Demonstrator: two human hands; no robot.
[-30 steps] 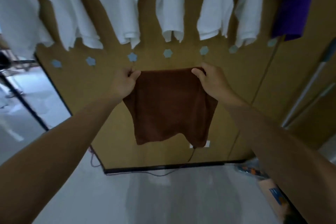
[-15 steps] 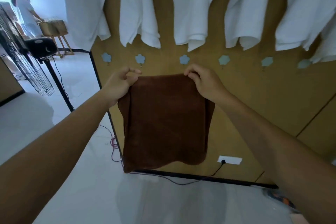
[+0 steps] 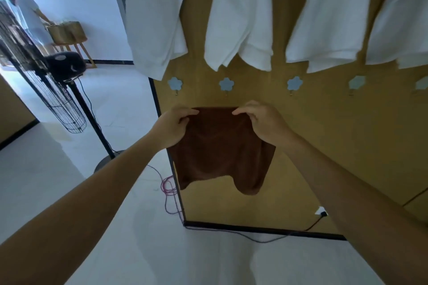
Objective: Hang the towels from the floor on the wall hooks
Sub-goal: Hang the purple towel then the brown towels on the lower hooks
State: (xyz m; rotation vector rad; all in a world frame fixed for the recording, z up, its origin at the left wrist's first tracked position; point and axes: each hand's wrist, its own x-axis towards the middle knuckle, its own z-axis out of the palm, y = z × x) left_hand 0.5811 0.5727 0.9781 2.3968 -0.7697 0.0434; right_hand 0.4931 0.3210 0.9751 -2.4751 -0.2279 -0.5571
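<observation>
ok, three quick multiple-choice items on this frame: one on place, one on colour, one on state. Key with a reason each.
1. Where is the held towel relative to the row of blue flower hooks?
A above it; B below it; C hung on one.
2. What colour is that towel?
A white; B purple; C brown.
3. How is the towel held up?
A by one side only; B by both ends of its top edge; C not at all, it lies on the floor.

Key:
1 B: its top edge sits under the hooks and touches none.
2 C: it is dark brown against the white cloths hanging above.
3 B: the left-hand grip and right-hand grip each pinch the top edge.
</observation>
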